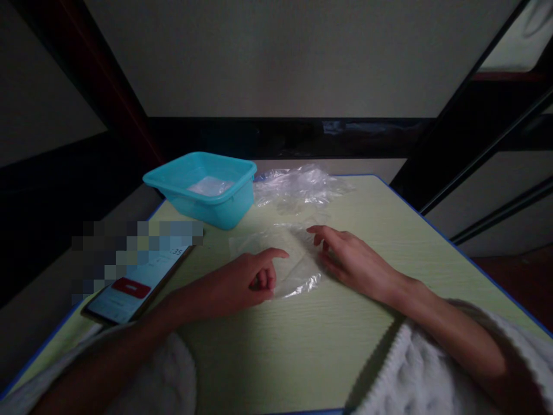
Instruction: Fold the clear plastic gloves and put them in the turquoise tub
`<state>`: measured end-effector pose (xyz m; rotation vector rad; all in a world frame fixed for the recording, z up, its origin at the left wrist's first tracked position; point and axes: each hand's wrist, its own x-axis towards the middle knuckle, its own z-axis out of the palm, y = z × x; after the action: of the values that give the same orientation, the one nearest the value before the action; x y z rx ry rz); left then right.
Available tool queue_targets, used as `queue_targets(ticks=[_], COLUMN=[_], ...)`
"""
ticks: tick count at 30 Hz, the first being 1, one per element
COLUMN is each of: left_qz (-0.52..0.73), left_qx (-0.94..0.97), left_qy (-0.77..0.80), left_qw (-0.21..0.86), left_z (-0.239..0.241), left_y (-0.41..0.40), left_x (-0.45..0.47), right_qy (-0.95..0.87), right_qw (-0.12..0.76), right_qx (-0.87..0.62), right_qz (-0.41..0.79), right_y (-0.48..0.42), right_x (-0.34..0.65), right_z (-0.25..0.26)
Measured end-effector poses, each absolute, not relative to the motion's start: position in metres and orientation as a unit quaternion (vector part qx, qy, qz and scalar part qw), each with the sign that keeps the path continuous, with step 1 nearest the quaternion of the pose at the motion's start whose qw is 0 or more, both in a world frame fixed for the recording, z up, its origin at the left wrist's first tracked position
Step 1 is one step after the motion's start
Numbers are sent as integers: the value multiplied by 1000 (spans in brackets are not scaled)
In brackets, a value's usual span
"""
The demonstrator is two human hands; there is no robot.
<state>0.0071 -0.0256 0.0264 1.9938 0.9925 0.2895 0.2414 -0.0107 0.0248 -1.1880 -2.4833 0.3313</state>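
Dim view down onto a pale green worktop (302, 346); clear plastic bag (280, 259) lying flat at centre; left hand (250, 282) loosely curled, forefinger pressing the bag's near edge; right hand (349, 262) spread, fingertips resting on its far side; seemingly mid-flattening or folding, calling for firm pressure against slipping; teal tub (207, 193), crumpled plastic (302, 187) behind; phone (133, 282) at left.
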Motion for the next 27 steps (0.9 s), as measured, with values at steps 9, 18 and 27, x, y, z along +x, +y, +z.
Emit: queue_targets(ticks=[9, 18, 27], left_qz=[114, 96, 46], left_qx=[791, 781, 800], left_qy=[417, 417, 406], left_qw=[432, 456, 440], left_z=[23, 28, 34], left_y=[-23, -23, -21], left_x=[8, 5, -3], right_qy=[-955, -973, -963], right_qw=[133, -1, -13], right_qx=[-246, -163, -176], right_qz=[100, 165, 204], right_y=[-22, -37, -39], right_x=[235, 229, 231], right_z=[36, 26, 22])
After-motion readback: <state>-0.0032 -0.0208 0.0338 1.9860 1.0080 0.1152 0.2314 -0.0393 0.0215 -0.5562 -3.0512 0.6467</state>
